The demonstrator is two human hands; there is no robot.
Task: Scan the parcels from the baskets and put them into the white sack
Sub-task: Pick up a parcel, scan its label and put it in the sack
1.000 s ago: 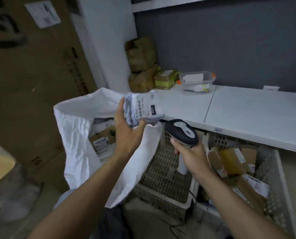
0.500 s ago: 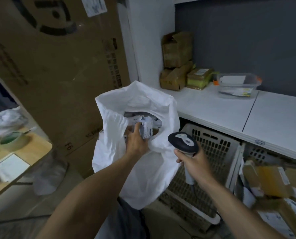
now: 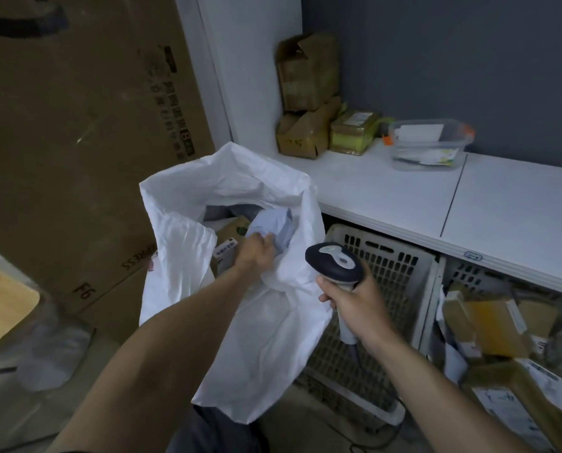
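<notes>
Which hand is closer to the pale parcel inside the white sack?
Left. The left hand is inside the white sack, gripping the pale parcel; the right hand is outside it, holding the scanner.

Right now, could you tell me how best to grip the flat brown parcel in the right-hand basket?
Likely from above, spanning the narrow width of the brown parcel: it lies broad face up atop the pile, with basket walls around.

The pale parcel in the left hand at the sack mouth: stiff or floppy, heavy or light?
Probably floppy: the pale parcel is creased and bunched where the left hand grips it. Likely light, since one hand carries it. Its plastic-looking wrap may slip.
</notes>
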